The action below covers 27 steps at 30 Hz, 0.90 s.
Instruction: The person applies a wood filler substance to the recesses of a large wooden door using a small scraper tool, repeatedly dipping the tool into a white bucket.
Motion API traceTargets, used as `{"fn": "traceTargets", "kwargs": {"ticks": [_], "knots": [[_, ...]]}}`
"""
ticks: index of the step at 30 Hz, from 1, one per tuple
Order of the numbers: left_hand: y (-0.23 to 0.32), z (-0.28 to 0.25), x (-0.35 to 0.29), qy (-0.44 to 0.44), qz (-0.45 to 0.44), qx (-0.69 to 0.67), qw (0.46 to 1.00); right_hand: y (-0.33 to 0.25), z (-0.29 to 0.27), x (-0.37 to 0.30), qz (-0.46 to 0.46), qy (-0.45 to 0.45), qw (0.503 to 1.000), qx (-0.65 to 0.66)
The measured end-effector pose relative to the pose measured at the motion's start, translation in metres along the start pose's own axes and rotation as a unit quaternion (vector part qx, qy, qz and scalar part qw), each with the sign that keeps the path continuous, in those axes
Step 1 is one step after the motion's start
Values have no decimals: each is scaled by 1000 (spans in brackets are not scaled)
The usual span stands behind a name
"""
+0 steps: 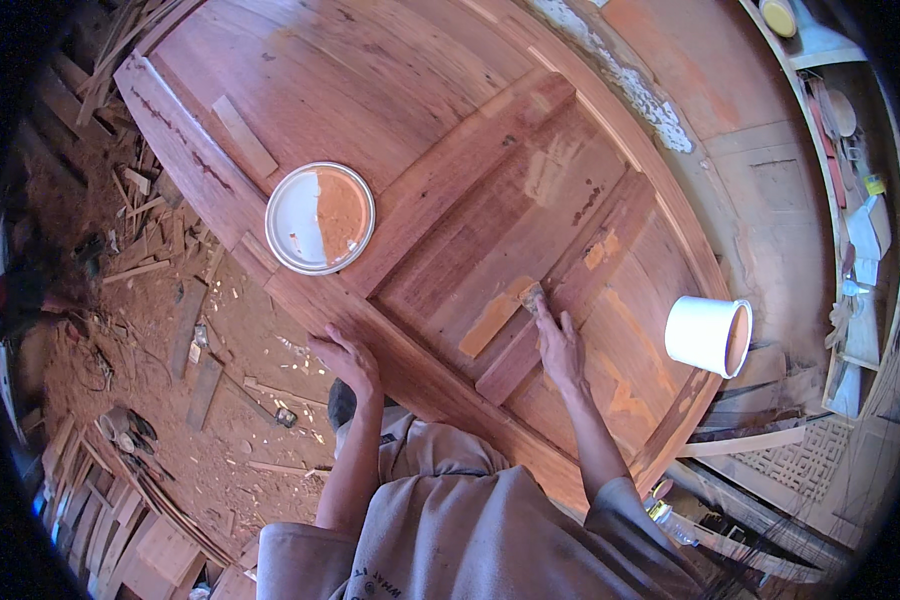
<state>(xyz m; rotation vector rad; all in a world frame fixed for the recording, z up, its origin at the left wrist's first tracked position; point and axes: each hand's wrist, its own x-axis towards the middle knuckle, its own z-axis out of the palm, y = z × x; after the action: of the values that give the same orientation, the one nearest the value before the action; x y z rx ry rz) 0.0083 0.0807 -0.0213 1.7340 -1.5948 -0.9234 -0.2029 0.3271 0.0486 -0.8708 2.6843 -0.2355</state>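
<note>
A reddish wooden panelled door lies flat in front of me. My right hand is closed around a small putty-smeared scraper, its tip on a recessed panel. Beside the scraper runs a smooth orange-brown strip of wood filler. My left hand holds nothing and is next to the door's near edge, its fingers stretched out. A round white lid, half covered with filler, rests on the door farther left. To the right a white bucket lies tipped on the door's edge, with orange-brown residue inside.
A thin wood strip lies on the door past the lid. Wood scraps and shavings litter the dirt floor at left. Shelves with bottles and tools stand at far right. Another large panel lies beyond the door.
</note>
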Motion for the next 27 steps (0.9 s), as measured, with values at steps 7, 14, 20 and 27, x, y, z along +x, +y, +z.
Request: {"fn": "traceTargets", "kwargs": {"ticks": [7, 14, 20, 27], "knots": [[-15, 3, 1, 12, -15, 15, 1000, 4, 6, -2, -36, -8, 999, 39], [-11, 2, 0, -3, -27, 1, 1000, 9, -3, -8, -65, -21, 993, 91], [-5, 0, 0, -25, -57, -7, 998, 1, 13, -5, -68, 3, 996, 59], [-11, 3, 1, 3, -4, -5, 1000, 8, -36, -25, -51, -42, 986, 152]]}}
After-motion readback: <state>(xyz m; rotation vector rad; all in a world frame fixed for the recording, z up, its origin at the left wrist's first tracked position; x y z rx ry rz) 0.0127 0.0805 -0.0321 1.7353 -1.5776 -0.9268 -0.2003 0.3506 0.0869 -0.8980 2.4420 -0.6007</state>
